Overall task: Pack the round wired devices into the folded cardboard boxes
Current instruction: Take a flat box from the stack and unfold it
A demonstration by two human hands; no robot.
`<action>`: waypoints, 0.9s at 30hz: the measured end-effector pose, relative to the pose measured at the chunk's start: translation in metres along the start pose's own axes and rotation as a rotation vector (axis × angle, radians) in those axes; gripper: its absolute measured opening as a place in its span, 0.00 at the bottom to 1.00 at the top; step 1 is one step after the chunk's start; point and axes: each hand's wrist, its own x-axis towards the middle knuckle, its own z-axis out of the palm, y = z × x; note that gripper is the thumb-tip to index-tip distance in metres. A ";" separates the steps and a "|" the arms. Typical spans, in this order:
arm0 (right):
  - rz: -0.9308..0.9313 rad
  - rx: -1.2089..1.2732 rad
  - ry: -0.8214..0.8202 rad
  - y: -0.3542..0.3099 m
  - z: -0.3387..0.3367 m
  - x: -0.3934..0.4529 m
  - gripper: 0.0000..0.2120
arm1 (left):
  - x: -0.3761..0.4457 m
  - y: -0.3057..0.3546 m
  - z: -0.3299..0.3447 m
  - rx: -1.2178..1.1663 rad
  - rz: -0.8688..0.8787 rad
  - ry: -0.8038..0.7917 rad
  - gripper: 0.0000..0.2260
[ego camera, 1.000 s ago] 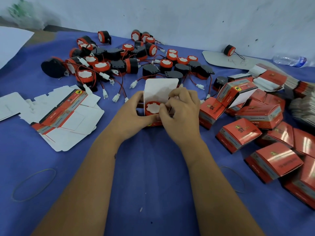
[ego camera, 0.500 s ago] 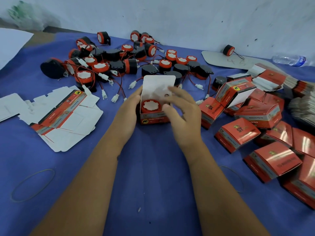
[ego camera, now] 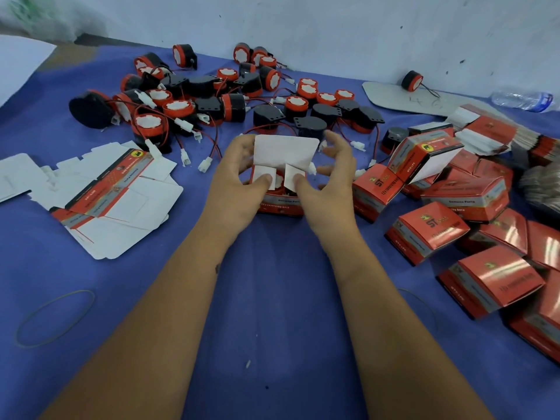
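A red cardboard box [ego camera: 280, 205] stands on the blue cloth at the centre, its white lid flap [ego camera: 285, 151] upright. Two white side flaps are folded down over the round red device inside, which is mostly hidden. My left hand [ego camera: 233, 189] grips the box's left side, fingers behind the lid and thumb on the left flap. My right hand [ego camera: 328, 189] presses the right flap with its thumb, its fingers spread in the air beside the box. A pile of round red-and-black wired devices [ego camera: 178, 109] lies behind the box.
Unfolded flat cartons [ego camera: 121, 201] lie at the left. Several closed red boxes [ego camera: 427, 231] are heaped at the right, with a stack of flat cartons [ego camera: 485, 131] and a water bottle [ego camera: 521, 100] behind. A rubber band [ego camera: 54, 318] lies near left. A wall is close behind.
The device went fully into the box. Both thumbs folded the two side flaps down over it, and my right fingers lifted away from the lid.
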 end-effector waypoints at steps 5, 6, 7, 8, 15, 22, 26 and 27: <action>-0.016 -0.023 -0.147 0.004 -0.005 0.004 0.13 | 0.001 0.001 -0.001 0.081 0.033 0.019 0.17; -0.037 0.000 -0.166 0.005 -0.004 0.003 0.13 | 0.000 0.001 -0.003 0.108 0.042 0.019 0.15; -0.033 0.038 -0.186 0.006 -0.003 0.001 0.14 | -0.001 0.000 -0.006 0.122 0.048 0.009 0.14; -0.007 0.083 -0.203 0.005 -0.004 -0.001 0.17 | -0.002 0.001 -0.010 0.118 0.040 -0.012 0.14; 0.114 0.213 -0.588 0.009 -0.031 0.009 0.18 | 0.022 -0.013 -0.037 0.165 -0.181 -0.428 0.15; 0.000 -0.022 -0.473 0.013 -0.024 0.003 0.18 | 0.004 -0.007 -0.041 0.257 0.017 -0.359 0.18; -0.101 -0.123 -0.400 0.016 -0.017 -0.002 0.16 | 0.005 -0.007 -0.037 0.216 0.048 -0.312 0.14; -0.106 -0.126 -0.384 0.016 -0.016 -0.002 0.15 | 0.004 -0.007 -0.036 0.202 0.047 -0.297 0.13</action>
